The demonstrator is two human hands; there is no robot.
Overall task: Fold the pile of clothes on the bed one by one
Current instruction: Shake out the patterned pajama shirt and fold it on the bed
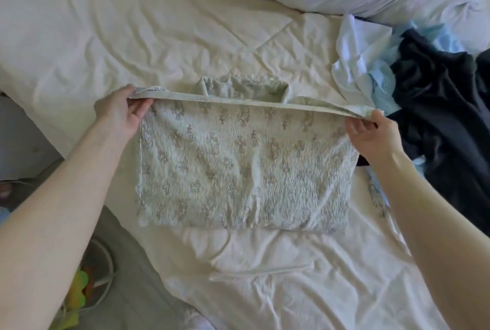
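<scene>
Left hand (120, 112) and right hand (371, 134) each pinch a top corner of the pale printed garment (238, 170) — spread mid-bed on the sheet (132, 38), unfolded pile (424, 85) to its right. Keep the edge taut — lower both corners evenly.

Both bare forearms reach forward, spread wide apart. The left hand (119, 112) is turned thumb-up, its fingers (141, 108) curled under in a pinch. The right hand (371, 134) mirrors it, thumb on top and fingers (355, 128) tucked beneath, both hands level with each other.
</scene>
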